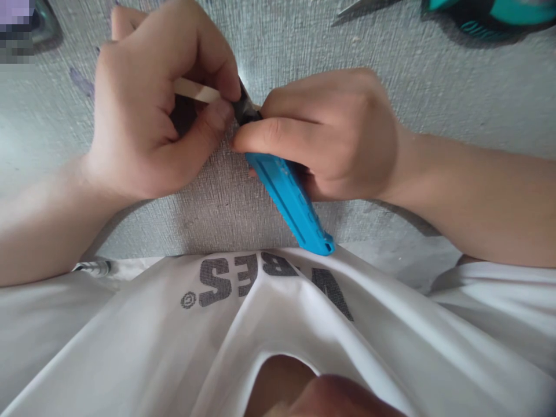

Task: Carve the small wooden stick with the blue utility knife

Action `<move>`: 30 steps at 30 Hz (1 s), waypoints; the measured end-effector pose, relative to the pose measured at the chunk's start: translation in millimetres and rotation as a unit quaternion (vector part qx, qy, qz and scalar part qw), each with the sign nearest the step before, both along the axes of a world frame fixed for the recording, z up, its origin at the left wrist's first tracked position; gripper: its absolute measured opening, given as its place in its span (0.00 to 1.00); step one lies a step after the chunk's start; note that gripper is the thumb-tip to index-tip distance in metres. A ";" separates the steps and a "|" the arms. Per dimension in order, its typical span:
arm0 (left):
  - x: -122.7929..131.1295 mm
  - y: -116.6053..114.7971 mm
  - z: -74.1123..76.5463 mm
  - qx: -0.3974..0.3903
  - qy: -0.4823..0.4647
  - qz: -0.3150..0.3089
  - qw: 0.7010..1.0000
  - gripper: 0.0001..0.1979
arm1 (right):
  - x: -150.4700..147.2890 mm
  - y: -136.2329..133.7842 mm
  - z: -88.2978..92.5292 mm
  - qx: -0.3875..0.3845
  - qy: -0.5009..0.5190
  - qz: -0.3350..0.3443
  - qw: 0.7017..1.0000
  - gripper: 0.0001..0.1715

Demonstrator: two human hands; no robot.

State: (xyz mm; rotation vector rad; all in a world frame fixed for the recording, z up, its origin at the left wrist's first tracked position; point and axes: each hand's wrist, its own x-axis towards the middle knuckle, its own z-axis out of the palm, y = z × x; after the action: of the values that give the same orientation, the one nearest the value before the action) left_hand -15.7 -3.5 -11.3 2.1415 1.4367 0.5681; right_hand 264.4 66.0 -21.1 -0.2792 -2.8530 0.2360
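My right hand [334, 133] is wrapped round a blue utility knife [289, 202], whose handle slants down toward my shirt. Its dark front end [247, 110] points up and left, between my two hands. Thumb and index finger of my left hand [160, 98] are pinched together beside that dark end. A thin pale strip [197, 91] passes through my left hand and reaches the knife's front end. The tips of my left fingers touch or nearly touch the knife; exactly what they pinch there is partly hidden.
Scissors or a similar tool with teal and black handles [499, 17] lie at the top right, the metal point facing left. A dark-edged object [46, 26] is at the top left corner. The textured grey surface [208, 214] reaches my white shirt [174, 347].
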 end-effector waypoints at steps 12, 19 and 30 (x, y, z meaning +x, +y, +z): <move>-2.2 1.2 -1.8 0.010 -0.003 0.001 1.000 0.20 | 5.4 -2.2 -4.1 0.002 0.063 0.004 0.998 0.24; -0.5 -0.2 -1.0 0.011 0.004 -0.013 1.000 0.19 | 4.5 -1.3 -2.6 0.014 0.072 -0.002 0.997 0.23; -1.1 2.4 -0.7 0.000 -0.003 -0.012 1.000 0.19 | 3.6 -3.1 -1.0 0.022 0.074 0.000 0.997 0.26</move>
State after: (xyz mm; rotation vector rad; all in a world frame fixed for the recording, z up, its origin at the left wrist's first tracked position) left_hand -16.8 -1.1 -12.0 2.1536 1.4051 0.5647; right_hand 268.0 62.9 -22.1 -0.2431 -2.7089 0.1845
